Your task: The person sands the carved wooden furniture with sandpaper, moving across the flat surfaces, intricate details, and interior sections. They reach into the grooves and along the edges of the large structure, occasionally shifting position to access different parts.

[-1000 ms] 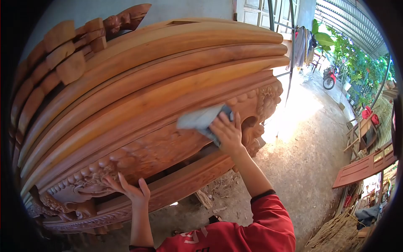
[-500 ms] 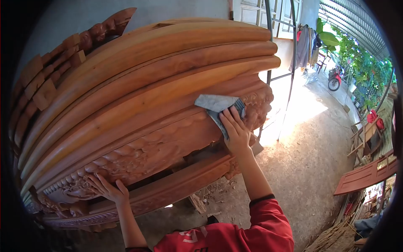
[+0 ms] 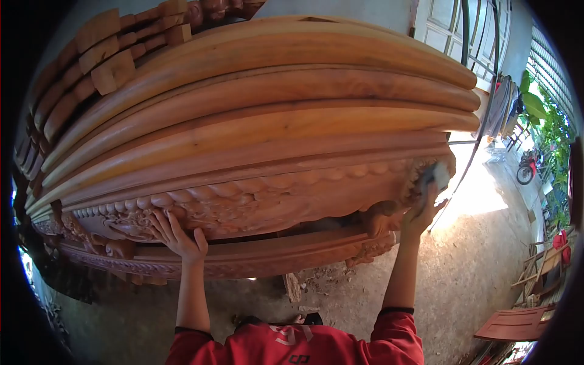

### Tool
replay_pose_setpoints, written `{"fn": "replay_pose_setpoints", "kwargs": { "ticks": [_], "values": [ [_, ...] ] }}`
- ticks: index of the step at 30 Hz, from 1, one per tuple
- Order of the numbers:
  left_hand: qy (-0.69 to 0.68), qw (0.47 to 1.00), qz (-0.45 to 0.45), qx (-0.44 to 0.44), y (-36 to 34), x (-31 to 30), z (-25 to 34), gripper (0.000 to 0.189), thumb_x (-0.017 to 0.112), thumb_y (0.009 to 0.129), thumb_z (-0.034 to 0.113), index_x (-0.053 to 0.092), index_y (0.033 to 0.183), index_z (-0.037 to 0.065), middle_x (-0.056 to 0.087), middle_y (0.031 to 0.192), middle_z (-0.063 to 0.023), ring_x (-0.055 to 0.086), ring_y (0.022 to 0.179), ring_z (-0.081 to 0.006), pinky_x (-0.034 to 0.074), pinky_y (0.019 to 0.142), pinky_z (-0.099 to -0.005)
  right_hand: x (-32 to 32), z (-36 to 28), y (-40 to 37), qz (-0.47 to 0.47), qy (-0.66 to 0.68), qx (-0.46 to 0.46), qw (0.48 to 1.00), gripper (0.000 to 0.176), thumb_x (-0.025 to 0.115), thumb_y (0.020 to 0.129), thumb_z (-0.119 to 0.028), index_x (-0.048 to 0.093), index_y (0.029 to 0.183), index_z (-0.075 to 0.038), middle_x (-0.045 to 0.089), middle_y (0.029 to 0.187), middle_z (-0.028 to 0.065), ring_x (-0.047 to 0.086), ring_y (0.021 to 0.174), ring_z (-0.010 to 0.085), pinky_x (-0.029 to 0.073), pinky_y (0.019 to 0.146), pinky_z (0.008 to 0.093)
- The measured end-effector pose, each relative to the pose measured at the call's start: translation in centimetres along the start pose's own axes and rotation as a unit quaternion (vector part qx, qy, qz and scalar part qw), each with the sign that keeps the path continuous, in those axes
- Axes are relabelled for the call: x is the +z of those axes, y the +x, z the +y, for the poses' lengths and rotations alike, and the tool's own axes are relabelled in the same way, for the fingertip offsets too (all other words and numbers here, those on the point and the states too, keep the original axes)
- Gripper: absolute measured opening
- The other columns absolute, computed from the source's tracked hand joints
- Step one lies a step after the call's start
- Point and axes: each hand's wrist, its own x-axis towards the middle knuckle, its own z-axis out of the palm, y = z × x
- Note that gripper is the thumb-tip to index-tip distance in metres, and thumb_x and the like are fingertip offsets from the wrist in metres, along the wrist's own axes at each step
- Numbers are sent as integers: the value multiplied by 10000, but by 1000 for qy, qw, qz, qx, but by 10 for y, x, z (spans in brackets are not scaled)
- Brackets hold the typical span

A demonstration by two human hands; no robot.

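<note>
My right hand [image 3: 420, 213], blurred by motion, presses a grey-blue cloth [image 3: 440, 175] against the scrolled right end of a carved wooden panel [image 3: 340, 198]. Its fingers are bent around the cloth and partly hidden. Further left, my left hand [image 3: 184, 241] lies on the lower carved edge of the same panel, fingers spread and nothing held. The panel is reddish brown, with a row of rounded beads along its upper edge. Below it runs a second carved rail [image 3: 280, 255], separated by a dark gap.
Long curved wooden beams [image 3: 274, 121] are stacked behind the panel, with notched wooden pieces [image 3: 112, 70] at the upper left. A dark metal frame [image 3: 467, 164] stands at the right. Beyond are a motorbike [image 3: 527, 168] and a reddish wooden panel [image 3: 514, 324] on the concrete floor [image 3: 450, 286].
My right hand has carried the cloth rightward onto the panel's scrolled end. The left hand stays spread on the carving. The camera view has shifted, so the furniture appears further right.
</note>
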Motion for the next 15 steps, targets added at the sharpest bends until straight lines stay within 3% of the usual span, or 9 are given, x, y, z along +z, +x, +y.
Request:
{"fn": "replay_pose_setpoints", "kwargs": {
  "ticks": [3,5,7,8,10,11,13,15],
  "values": [
    [-7,1000,11,5,0,1,0,612,342,889,414,284,1321,-16,238,1383,-240,175,1288,-436,98,1030,-536,4,37,-23,45,-27,87,995,339,375,900,-122,463,1188,33,494,1206,208,461,1145,305,168,1049,450],
    [-19,1000,7,0,2,2,2,610,343,891,412,277,1325,-11,237,1385,-237,183,1284,-439,112,1026,-539,15,49,-49,39,38,338,940,330,393,887,-111,473,1171,35,519,1175,193,479,1120,298,171,1047,453],
    [-1,1000,18,12,3,1,2,607,339,895,410,271,1329,-10,236,1386,-235,188,1283,-435,115,1025,-539,10,14,-47,29,84,171,981,319,400,878,-97,478,1159,35,520,1170,186,479,1119,303,167,1050,455],
    [0,1000,17,12,4,1,3,605,333,897,414,273,1329,-6,235,1387,-234,193,1284,-429,123,1025,-533,2,10,-40,32,76,173,981,319,400,878,-97,478,1159,35,520,1170,186,479,1119,303,167,1050,455],
    [-4,1000,19,15,4,1,4,608,333,898,420,273,1329,-5,235,1387,-235,195,1283,-427,127,1025,-530,-9,8,-23,-39,18,-105,994,318,396,876,-84,473,1165,25,507,1183,195,476,1117,308,165,1051,451],
    [0,1000,21,13,5,1,4,611,332,898,425,273,1329,-3,234,1387,-235,197,1283,-425,132,1024,-527,-8,14,-20,-37,11,-99,994,318,396,876,-84,473,1165,25,507,1183,195,476,1117,308,165,1051,451],
    [-8,1000,23,18,6,0,5,615,328,899,433,273,1329,-4,236,1386,-235,198,1281,-428,139,1023,-521,-6,30,-16,-6,20,115,993,368,351,824,-63,505,1152,2,489,1216,185,416,1181,335,127,1033,538],
    [-1,999,26,23,7,0,5,616,322,901,433,271,1329,-7,239,1385,-235,198,1282,-426,140,1026,-518,-1,39,-33,40,21,170,984,367,382,812,-34,504,1156,0,504,1199,187,430,1179,327,141,1038,515]
  ]
}}
